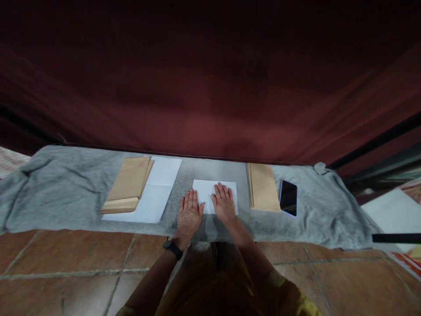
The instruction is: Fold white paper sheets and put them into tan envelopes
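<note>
A folded sheet of white paper (208,186) lies flat on the grey cloth in front of me. My right hand (224,204) rests on its right part, palm down with the fingers stretched out. My left hand (190,212) lies flat at the paper's left edge, partly on the cloth, its fingers extended. Left of my hands, brown envelopes (126,177) are stacked over larger white sheets (161,184). Another stack of brown envelopes (265,188) sits to the right of the folded paper.
Beside the right-hand envelopes lies a phone (288,198) with a dark screen. The grey cloth (66,188) covers a long narrow surface. Behind it rises a dark red curtain-like backdrop (210,118). Tiled floor (82,254) shows in front, and white paper (394,213) at far right.
</note>
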{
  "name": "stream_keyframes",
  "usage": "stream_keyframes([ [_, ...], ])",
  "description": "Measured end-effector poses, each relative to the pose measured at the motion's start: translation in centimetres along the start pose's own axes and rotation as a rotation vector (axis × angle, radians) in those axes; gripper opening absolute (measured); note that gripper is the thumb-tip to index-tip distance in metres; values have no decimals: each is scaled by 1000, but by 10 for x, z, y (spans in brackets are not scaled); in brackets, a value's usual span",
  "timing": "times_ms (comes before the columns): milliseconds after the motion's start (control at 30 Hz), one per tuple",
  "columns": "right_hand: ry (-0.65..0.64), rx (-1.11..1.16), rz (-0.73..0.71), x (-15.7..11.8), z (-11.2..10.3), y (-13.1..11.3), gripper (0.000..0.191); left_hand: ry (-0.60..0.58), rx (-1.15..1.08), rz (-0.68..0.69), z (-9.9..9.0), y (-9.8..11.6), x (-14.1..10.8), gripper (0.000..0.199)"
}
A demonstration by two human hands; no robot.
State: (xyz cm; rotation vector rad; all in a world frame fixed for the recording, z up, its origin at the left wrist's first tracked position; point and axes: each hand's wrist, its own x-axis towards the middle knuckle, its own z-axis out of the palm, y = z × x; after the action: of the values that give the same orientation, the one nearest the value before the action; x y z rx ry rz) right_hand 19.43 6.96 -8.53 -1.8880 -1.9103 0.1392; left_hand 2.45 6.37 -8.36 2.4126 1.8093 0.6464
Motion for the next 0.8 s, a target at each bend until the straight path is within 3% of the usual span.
stream_keyframes([
  [200,-31,-44,0,-1,0,3,52,-21,20,27,-1,16,10,60],
  [400,-129,-131,-37,-2,-5,3,57,-186,-47,199,12,44,41,61],
  [567,-137,-140,2,2,-6,3,57,-220,-43,223,23,40,59,61],
  [800,-74,-118,76,11,-8,6,52,-211,55,214,22,29,65,60],
])
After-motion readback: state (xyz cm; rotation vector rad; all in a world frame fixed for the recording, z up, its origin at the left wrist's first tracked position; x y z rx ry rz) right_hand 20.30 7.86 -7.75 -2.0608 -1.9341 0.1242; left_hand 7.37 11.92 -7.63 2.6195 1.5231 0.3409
